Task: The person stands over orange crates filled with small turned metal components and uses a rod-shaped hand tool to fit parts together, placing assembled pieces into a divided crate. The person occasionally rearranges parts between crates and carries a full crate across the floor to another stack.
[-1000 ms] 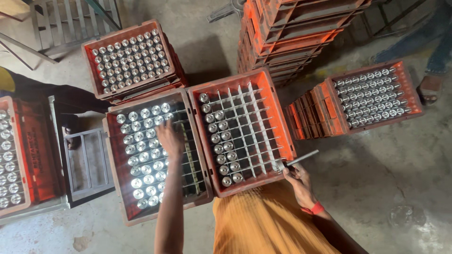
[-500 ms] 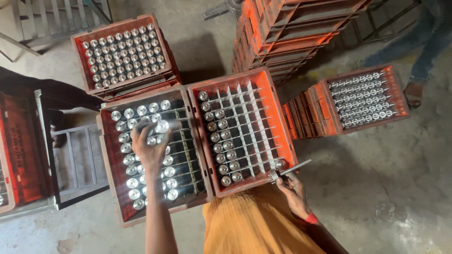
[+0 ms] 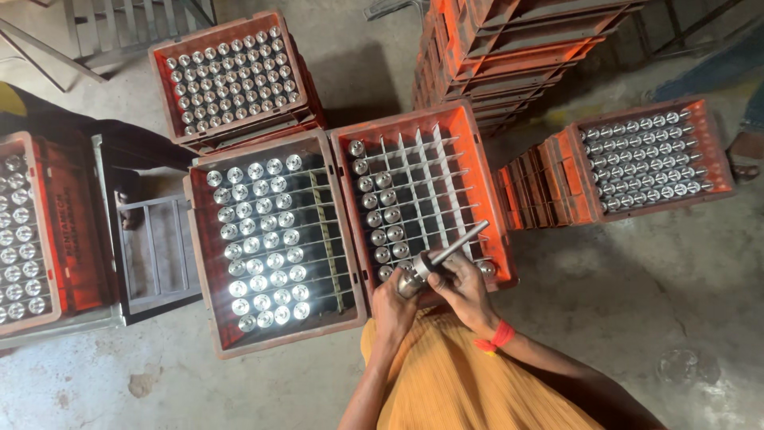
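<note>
My left hand (image 3: 391,301) grips a shiny round metal part (image 3: 410,283) at the near edge of the orange divided crate (image 3: 497,203). My right hand (image 3: 461,287) holds a thin metal rod tool (image 3: 454,248) whose end meets that part. The divided crate holds two columns of metal parts (image 3: 380,215) on its left side; its other cells look bare. To its left sits a second orange crate (image 3: 350,263) filled with several rows of shiny parts (image 3: 259,239). A red band circles my right wrist.
More orange crates of metal parts stand at the back (image 3: 231,76), right (image 3: 649,159) and far left (image 3: 28,231). A tall stack of orange crates (image 3: 509,56) rises behind. A grey metal frame (image 3: 151,247) lies at left. Concrete floor all around.
My left hand has lifted a metal part out of the full left crate and carried it right to meet the rod in my right hand. The view has shifted slightly.
</note>
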`<action>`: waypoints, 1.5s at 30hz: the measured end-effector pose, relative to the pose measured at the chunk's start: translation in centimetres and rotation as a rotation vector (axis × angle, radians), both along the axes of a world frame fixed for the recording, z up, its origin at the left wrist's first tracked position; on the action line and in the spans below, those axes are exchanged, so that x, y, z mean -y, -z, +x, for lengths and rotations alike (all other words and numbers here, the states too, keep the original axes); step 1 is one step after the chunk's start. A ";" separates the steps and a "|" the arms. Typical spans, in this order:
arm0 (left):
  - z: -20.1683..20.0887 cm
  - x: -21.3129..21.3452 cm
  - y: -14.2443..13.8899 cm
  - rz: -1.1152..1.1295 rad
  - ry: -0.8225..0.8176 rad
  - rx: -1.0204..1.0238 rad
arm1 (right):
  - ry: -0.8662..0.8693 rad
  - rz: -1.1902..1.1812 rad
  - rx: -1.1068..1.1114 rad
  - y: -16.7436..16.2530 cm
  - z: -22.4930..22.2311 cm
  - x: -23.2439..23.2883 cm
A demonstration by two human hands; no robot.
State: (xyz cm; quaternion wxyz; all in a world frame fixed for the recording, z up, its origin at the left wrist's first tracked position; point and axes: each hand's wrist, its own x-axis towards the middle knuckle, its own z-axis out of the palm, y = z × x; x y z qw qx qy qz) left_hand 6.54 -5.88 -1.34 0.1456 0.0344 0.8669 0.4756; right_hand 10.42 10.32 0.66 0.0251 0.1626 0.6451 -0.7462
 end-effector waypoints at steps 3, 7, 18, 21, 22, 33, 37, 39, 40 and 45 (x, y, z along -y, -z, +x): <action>0.3 -0.6 -0.6 -0.078 0.053 0.054 | -0.067 0.107 -0.084 -0.6 0.5 -0.2; 0.4 -1.1 -0.6 0.034 0.168 0.127 | -0.215 0.116 -0.139 0.4 1.4 -2.1; -9.3 -1.2 3.6 -0.285 0.204 0.123 | 0.308 0.015 0.004 6.8 0.3 -10.8; -16.4 -2.0 4.9 -0.239 0.052 -0.281 | 0.374 0.019 -0.008 6.3 0.8 -12.0; -18.3 -2.4 5.1 -0.269 0.030 -0.301 | 0.371 0.025 -0.004 6.1 1.0 -12.0; -19.6 0.9 4.2 -0.168 0.030 -0.405 | 0.360 0.118 0.184 7.5 5.8 -7.2; -23.0 7.2 4.5 -0.310 -0.122 -0.592 | 0.404 0.083 0.230 6.7 6.5 -5.7; -25.1 9.3 4.4 -0.457 -0.185 -0.563 | 0.438 0.055 0.244 6.4 6.5 -4.9; -25.8 10.0 4.4 -0.501 -0.191 -0.588 | 0.458 0.045 0.247 6.1 6.5 -4.5; -28.4 10.1 4.6 -0.605 -0.188 -0.413 | 0.442 0.080 0.162 5.9 6.9 -2.6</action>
